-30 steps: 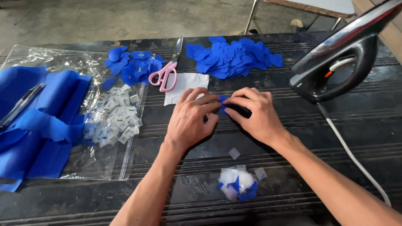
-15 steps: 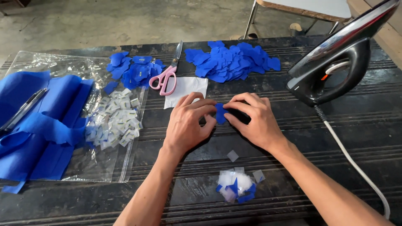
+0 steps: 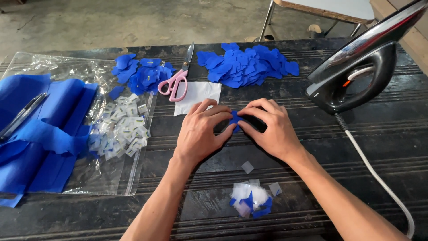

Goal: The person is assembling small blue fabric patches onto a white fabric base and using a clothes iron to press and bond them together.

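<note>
frame centre: left hand (image 3: 198,134) and right hand (image 3: 272,129) both pinch one blue fabric scrap (image 3: 235,119), fingers curled closed. judged light, limp; best gripped at edges.

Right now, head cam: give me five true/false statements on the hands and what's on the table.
1. Both hands, left hand and right hand, pinch a small blue piece. True.
2. The scissors have green handles. False: pink.
3. The iron stands tilted up at the right. True.
4. The pen lies beside the iron. False: it lies on the blue cloth at far left.
5. The right hand holds the scissors. False: they lie untouched.
</note>
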